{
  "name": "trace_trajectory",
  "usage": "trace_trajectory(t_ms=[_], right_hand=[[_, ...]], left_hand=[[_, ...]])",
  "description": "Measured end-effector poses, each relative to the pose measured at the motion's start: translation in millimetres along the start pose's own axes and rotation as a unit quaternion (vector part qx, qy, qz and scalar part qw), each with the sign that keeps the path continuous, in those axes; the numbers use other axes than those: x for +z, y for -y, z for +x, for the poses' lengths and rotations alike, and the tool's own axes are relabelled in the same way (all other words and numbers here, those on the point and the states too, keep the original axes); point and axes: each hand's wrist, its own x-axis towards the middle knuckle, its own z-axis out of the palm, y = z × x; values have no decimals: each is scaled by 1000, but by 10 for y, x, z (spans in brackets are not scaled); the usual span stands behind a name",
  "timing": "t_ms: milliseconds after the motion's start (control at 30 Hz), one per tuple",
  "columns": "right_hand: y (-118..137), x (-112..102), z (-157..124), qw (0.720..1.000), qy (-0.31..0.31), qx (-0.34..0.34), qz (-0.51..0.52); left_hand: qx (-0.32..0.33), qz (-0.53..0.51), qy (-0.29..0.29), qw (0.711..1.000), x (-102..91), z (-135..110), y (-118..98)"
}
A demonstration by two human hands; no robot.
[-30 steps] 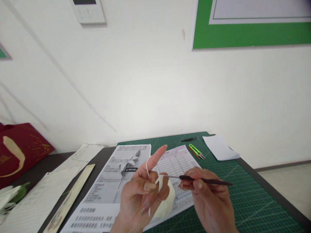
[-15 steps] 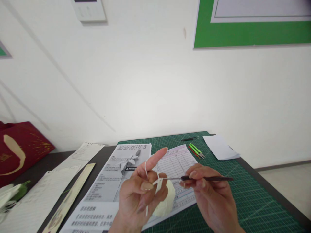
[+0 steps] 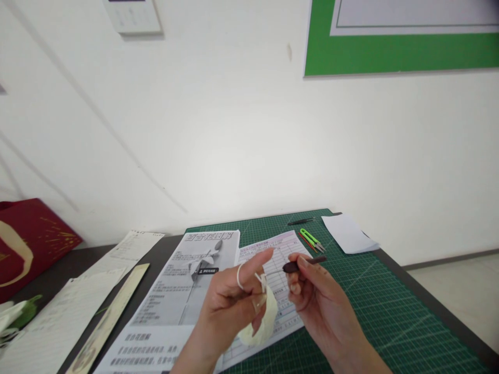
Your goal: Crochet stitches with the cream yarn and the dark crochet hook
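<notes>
My left hand (image 3: 234, 301) pinches a small piece of white crochet work (image 3: 263, 282) between thumb and fingers. White yarn (image 3: 239, 276) loops round its raised index finger. In my right hand (image 3: 317, 296) is a crochet hook (image 3: 300, 265) with a dark brown handle, gripped between thumb and fingers. The hook's thin metal shaft points left and reaches the crochet work; its tip is too small to make out. Below and behind my left hand lies a ball of cream yarn (image 3: 257, 330), partly hidden by that hand.
A green cutting mat (image 3: 390, 311) bears printed sheets (image 3: 163, 296), green thread snips (image 3: 310, 238), dark tweezers (image 3: 301, 222) and white paper (image 3: 349, 235). Leftward lie a ruler (image 3: 111, 317), handwritten sheets (image 3: 58, 322), a white-and-green item (image 3: 19, 314) and a red bag (image 3: 35, 239). Behind stands a white wall (image 3: 234, 130).
My right hand has turned the hook so its handle end points up to the right. My left hand has rolled over, its index finger lower. The view has shifted slightly.
</notes>
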Motion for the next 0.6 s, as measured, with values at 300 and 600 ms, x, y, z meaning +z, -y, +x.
trace_trajectory(t_ms=[300,600], right_hand=[[16,75,-47,986,-1,-117,-119],[-84,17,-178,739,61,-469,-479]], left_hand=[[-21,25,-39,999,49,34,-44],[-44,-28,-151,987,225,62,17]])
